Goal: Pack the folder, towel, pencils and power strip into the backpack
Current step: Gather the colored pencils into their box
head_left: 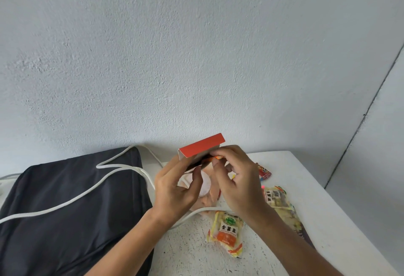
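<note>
I hold a small red pencil box point(202, 147) above the table, its flap raised. My left hand point(175, 190) grips the box from below. My right hand point(236, 179) pinches an orange pencil point(215, 157) at the box's open mouth. A dark backpack point(65, 205) lies flat on the left, and the white power strip cord point(94, 190) runs across it. The strip itself is hidden. Behind my hands lies a pale pink and white towel point(205, 185). No folder is in view.
On the white table point(317, 210) lie snack packets: a yellow-orange one point(227, 232) at the front, another point(276, 197) on the right, and a small red one point(264, 173) further back. A grey wall stands close behind the table. The table's right edge slopes toward me.
</note>
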Demonstrator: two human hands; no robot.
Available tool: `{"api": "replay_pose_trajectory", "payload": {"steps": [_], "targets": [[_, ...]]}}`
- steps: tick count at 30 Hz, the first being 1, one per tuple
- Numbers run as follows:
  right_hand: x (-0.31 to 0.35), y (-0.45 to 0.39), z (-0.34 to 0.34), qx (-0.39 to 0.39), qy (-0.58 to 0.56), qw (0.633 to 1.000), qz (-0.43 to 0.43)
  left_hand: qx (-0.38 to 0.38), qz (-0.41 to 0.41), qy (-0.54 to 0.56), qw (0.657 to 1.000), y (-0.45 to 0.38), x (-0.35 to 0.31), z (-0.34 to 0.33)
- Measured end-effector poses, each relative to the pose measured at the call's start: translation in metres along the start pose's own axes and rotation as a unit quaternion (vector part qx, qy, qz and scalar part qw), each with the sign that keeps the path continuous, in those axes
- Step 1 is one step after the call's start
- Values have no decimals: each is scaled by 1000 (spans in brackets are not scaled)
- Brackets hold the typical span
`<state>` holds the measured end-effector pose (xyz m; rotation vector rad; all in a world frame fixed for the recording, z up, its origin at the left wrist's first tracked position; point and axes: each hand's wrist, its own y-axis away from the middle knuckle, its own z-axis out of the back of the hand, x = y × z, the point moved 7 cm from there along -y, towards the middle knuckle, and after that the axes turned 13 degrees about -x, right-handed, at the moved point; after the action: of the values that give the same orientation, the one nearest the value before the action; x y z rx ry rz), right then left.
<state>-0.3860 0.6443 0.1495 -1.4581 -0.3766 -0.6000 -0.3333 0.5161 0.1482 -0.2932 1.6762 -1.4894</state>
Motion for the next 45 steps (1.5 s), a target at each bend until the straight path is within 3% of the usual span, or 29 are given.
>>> {"api": "replay_pose_trajectory", "payload": {"steps": [5,10,20,27,30,34,35,37,40,43,45], "targets": [[6,0,6,-38,20,998,38,-4,2,6,1000,-1,-7,0],[18,0,7,-40,109,985,124,-15,-3,13,1000,-2,-11,2],[22,-6,5,-30,146,981,121,-23,6,14,1000,-2,-10,-1],[17,-3,0,20,221,962,158,-36,-15,20,999,-5,-15,-2],[11,-1,1,32,174,976,129,-32,-22,22,999,-6,-15,-3],[-23,-7,16,-22,120,992,38,-26,-39,16,999,-6,-13,-5],[-41,-6,17,-7,140,990,6,-23,-36,11,999,-5,-11,-5],[-83,7,10,95,210,969,-90,-15,-30,4,999,-1,-5,-6],[-140,56,-5,282,326,882,-190,-16,-12,-9,1000,4,4,-6],[-166,84,-21,359,384,836,-158,-12,14,-18,1000,7,15,-5],[-173,88,-31,381,396,828,-114,-11,28,-19,999,8,19,-5]]}}
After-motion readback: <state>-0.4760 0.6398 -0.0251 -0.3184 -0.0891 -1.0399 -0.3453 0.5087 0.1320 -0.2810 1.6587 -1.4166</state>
